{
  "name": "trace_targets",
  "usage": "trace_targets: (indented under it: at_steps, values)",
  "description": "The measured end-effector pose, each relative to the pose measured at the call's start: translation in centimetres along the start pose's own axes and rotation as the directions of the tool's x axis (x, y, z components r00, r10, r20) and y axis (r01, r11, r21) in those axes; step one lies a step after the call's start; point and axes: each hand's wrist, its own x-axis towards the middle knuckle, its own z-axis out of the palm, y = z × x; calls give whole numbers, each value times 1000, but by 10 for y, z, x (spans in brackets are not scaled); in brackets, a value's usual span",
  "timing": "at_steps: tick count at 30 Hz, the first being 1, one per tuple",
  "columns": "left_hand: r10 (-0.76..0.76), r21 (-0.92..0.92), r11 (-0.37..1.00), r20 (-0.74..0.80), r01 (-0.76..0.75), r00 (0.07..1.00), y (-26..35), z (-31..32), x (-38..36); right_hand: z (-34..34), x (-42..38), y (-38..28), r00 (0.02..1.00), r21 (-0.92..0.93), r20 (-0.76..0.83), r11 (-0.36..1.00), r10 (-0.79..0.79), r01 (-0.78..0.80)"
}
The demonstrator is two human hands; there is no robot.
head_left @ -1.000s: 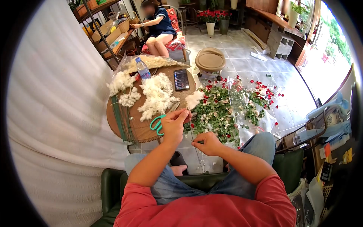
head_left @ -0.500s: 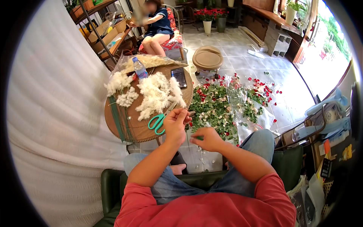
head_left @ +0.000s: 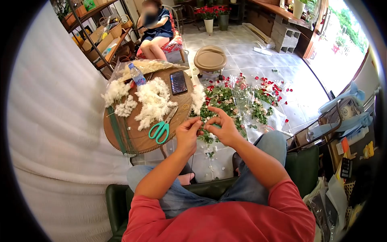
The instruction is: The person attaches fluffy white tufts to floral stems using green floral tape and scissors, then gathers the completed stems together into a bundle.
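Note:
My left hand (head_left: pixel 188 134) pinches the thin stem of a white feathery dried-grass plume (head_left: pixel 198 99), which stands upright above the fingers. Close beside it, my right hand (head_left: pixel 225 130) is curled around a small green roll that looks like tape (head_left: pixel 216 126), its index finger stretched out. The fingertips of both hands nearly meet at the stem. Left of my hands, teal-handled scissors (head_left: pixel 160 132) lie partly open on the round brown table (head_left: pixel 121 139). More white plumes (head_left: pixel 154 99) are piled there, with green stems (head_left: pixel 117 131) at the left edge.
A bottle (head_left: pixel 137 75), a phone (head_left: pixel 178 82) and wrapped dried grass (head_left: pixel 151 65) are on the table. Leaves and red petals (head_left: pixel 225 97) cover the floor beyond my hands. A round stool (head_left: pixel 210 59) stands behind; a seated person (head_left: pixel 155 30) is farther back.
The view has shifted, so the table appears further left and the scissors are uncovered. My right hand has come up to my left, its index finger extended. The plume now stands more upright.

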Motion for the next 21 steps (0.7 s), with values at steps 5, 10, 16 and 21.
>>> trace_targets:
  at_steps: [5, 10, 16, 21]
  values:
    - [-7, 37, 999, 4, 7, 1000, 4, 6, -4, -1, 4, 4, 995, -112, -92, 993, -50, 39]
    - [37, 138, 989, 66, -46, 997, 6, 10, -6, -2, 10, 12, 981, -148, -160, 985, -113, 90]
    - [53, 139, 989, 41, -59, 998, 5, 14, -10, -3, 12, 15, 982, -81, -157, 992, -104, 92]
    - [66, 147, 986, 72, -76, 995, 4, 15, -12, -6, 13, 16, 991, -8, -116, 998, -68, 68]
